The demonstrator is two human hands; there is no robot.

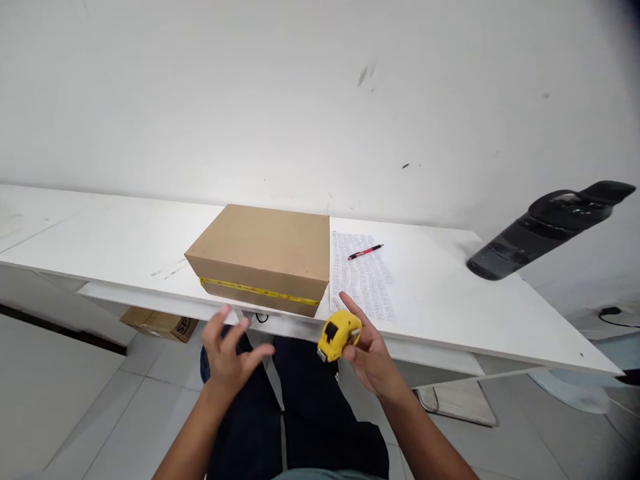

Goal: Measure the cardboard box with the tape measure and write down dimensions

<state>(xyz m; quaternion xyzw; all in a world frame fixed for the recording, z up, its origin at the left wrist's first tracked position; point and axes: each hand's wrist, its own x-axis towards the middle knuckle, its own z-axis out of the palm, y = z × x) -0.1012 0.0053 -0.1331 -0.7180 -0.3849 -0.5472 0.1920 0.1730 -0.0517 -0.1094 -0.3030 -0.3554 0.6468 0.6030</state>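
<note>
A yellow tape measure (339, 335) with a black patch is held in my right hand (373, 357), in front of the desk edge. Its metal tip shows at the lower left of the case, and the blade looks drawn in. My left hand (227, 353) is empty, its fingers spread, below the front left part of a brown cardboard box (270, 243). Yellow printed tape (257, 291) runs along the box's front side. Right of the box lies a sheet of paper (370, 293) covered in small writing, with a red and black pen (365, 252) on it.
The white desk (440, 287) runs along a white wall. A dark water bottle (530, 233) stands toward its right end. Under the desk, another cardboard carton (159, 323) is at the left and a flat pale panel (460, 402) lies on the tiled floor at the right.
</note>
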